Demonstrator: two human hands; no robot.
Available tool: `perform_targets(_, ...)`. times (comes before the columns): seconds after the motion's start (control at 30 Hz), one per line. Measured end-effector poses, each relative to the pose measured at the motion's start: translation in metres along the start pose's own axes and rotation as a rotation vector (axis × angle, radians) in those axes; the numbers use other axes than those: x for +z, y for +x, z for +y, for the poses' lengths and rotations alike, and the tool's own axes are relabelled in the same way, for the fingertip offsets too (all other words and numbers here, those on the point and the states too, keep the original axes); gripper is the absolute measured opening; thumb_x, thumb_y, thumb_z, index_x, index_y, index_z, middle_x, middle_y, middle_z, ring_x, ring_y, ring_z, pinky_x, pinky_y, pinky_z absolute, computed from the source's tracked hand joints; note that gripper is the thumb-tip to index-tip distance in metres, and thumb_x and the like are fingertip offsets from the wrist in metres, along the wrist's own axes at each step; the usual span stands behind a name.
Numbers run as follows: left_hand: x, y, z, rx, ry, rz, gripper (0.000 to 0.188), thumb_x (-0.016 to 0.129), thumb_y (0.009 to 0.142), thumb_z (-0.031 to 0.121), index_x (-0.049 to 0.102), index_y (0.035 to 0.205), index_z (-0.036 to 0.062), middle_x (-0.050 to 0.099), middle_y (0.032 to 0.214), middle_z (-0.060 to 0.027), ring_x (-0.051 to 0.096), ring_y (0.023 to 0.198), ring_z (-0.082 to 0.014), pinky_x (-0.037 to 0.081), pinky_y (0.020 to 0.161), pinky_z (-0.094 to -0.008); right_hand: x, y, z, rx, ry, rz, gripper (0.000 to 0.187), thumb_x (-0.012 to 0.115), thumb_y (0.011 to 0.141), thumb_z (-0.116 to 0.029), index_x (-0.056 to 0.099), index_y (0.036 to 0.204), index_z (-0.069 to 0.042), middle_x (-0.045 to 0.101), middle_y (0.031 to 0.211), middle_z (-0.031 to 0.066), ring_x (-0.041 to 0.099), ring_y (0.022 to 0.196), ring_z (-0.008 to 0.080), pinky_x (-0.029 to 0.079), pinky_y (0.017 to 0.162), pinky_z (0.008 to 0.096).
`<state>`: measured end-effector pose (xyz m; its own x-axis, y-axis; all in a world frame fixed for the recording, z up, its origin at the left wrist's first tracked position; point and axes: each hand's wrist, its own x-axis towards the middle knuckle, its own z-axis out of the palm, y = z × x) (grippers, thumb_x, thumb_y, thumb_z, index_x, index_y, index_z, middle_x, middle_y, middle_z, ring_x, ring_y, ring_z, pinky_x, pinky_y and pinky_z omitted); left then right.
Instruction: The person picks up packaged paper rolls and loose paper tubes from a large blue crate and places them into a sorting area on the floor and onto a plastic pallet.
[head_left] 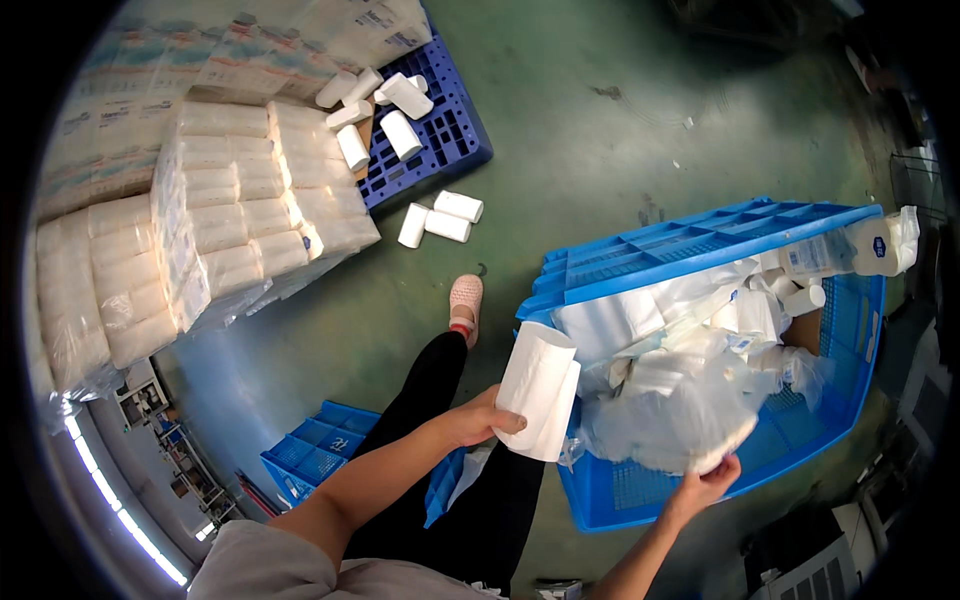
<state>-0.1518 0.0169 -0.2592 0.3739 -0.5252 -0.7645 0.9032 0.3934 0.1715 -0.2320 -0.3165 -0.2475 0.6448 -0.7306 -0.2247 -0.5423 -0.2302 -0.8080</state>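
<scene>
My left hand (486, 416) is closed round white paper rolls (538, 375), two of them as far as I can see, pressed side by side above my thigh. At the near edge of a large blue plastic crate (600, 505), my right hand (706, 484) pinches the edge of a clear plastic bag (668, 422). The bag lies crumpled over the crate's contents, and what it holds is hard to make out. Behind it, the crate is heaped with white rolls (752, 312) and loose plastic film. A wrapped pack (870, 247) hangs over the far right rim.
Tall stacks of wrapped paper packs (225, 210) stand at the left. Several loose rolls (402, 135) lie on a dark blue pallet (440, 140), and three rolls (447, 226) lie on the green floor. A smaller blue crate (312, 448) sits beside my leg.
</scene>
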Motion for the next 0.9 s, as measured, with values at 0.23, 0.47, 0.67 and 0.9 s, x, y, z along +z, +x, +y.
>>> perform_targets(0.23, -0.05, -0.018, 0.033, 0.018, 0.055, -0.011, 0.09, 0.073, 0.057, 0.02, 0.03, 0.133, -0.0013, 0.05, 0.121, -0.0144, 0.052, 0.112, -0.0256, 0.041, 0.096, -0.0374, 0.167, 0.057, -0.018, -0.097, -0.138, -0.226, 0.048, 0.073, 0.067, -0.013, 0.045, 0.104, 0.002, 0.053, 0.101, 0.0171, 0.054, 0.094, 0.025, 0.043, 0.082, 0.0333)
perform_targets(0.47, -0.087, -0.041, 0.046, 0.057, 0.021, 0.112, 0.087, 0.067, 0.057, 0.017, 0.029, 0.133, -0.0026, 0.05, 0.121, -0.016, 0.052, 0.112, -0.0277, 0.041, 0.097, -0.0394, 0.162, 0.043, -0.015, -0.304, -0.607, -0.225, 0.064, 0.074, 0.063, -0.016, 0.044, 0.116, 0.004, 0.05, 0.109, 0.0196, 0.048, 0.107, 0.0337, 0.036, 0.095, 0.0383)
perform_targets(0.67, -0.103, -0.053, 0.038, 0.153, -0.119, 0.097, 0.076, 0.064, 0.066, 0.01, 0.031, 0.132, -0.0042, 0.049, 0.124, -0.0151, 0.051, 0.114, -0.0251, 0.04, 0.098, -0.0382, 0.101, 0.007, -0.056, -0.188, -0.524, -0.49, 0.069, 0.075, 0.064, -0.007, 0.041, 0.122, 0.006, 0.046, 0.119, 0.0189, 0.045, 0.11, 0.0306, 0.032, 0.099, 0.0361)
perform_targets(0.9, -0.135, -0.065, 0.04, 0.231, -0.199, 0.23, 0.063, 0.064, 0.075, 0.014, 0.037, 0.129, -0.0053, 0.055, 0.116, -0.0123, 0.055, 0.105, -0.0214, 0.041, 0.094, -0.0338, 0.075, 0.01, -0.184, 0.038, -0.196, -0.347, 0.05, 0.057, 0.054, -0.001, 0.047, 0.103, -0.001, 0.048, 0.09, 0.0061, 0.048, 0.079, 0.0159, 0.043, 0.076, 0.0272)
